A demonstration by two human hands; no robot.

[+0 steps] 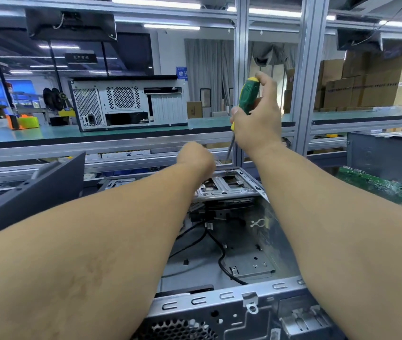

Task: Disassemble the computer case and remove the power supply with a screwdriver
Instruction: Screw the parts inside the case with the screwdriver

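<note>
My right hand [256, 116] grips the green-and-yellow screwdriver [245, 99] upright, its shaft pointing down at the far edge of the open computer case [219, 303] before me. My left hand [196, 157] reaches toward the metal drive cage [227, 185]; I cannot tell how its fingers lie. Inside the case lie black cables [219, 256] and a bracket plate [251, 267].

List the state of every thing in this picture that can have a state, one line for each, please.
computer case: open, side panel off, inside exposed
screwdriver: upright, tip down at the drive bracket
drive bracket: mounted inside the case
black cable: loose on the case floor
right hand: grips the screwdriver handle
left hand: blurred by the bracket, grip unclear
second case: closed, on the shelf
</note>
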